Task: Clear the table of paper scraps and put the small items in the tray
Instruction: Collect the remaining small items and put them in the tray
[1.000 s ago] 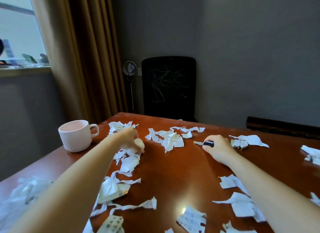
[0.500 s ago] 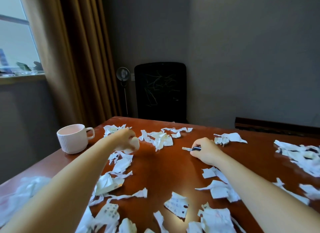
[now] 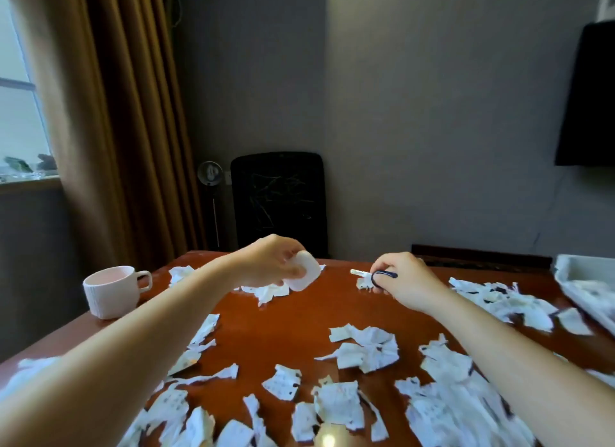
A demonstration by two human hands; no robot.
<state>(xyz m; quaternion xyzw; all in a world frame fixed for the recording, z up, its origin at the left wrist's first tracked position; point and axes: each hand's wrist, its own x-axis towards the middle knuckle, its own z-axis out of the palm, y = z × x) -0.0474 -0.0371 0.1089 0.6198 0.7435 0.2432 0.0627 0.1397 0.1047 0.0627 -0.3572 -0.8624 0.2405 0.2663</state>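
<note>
The tray (image 3: 565, 270) is cut off at right, its blurred contents possibly scraps (image 3: 595, 286).

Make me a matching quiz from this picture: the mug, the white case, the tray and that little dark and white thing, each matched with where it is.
Things:
1. mug
2. white case
3. tray
4. dark-and-white item

Places:
A. pinched by the right hand
B. at the far right edge of the table
C. standing near the table's left edge
D. held in the left hand

Pairs: 1-C, 2-D, 3-B, 4-A.
</note>
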